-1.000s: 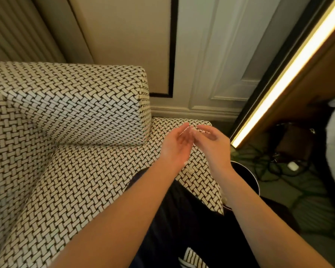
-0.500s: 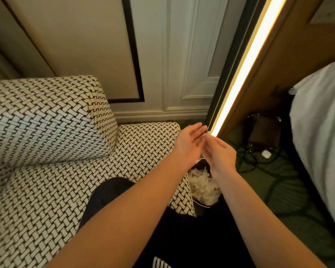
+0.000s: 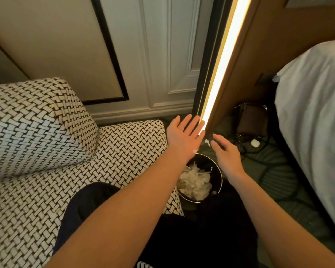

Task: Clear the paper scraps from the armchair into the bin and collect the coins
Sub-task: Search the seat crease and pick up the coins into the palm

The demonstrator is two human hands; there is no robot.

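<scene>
Shredded white paper scraps point(image 3: 194, 182) lie heaped in the round black bin with a bright metal rim point(image 3: 216, 176), which stands on the floor just beside the front corner of the black-and-white basket-weave armchair point(image 3: 124, 149). Above the bin the person's left hand point(image 3: 184, 139) is spread flat, palm up, and the right hand point(image 3: 223, 149) hangs with straight, relaxed fingers; neither holds anything. One small white shred point(image 3: 207, 142) hangs in the air between them and another point(image 3: 195, 151) sits by the left wrist, both over the bin's far edge. The scrap-clearing looks nearly done: the visible seat shows only a pale speck or two, too small to identify. No coins can be seen in either hand or on the chair, so that part of the job appears to remain. Half a second earlier the two hands were pressed together over the bin; now they have parted. A second ago they were joined above the seat cushion, the bin barely in view.
</scene>
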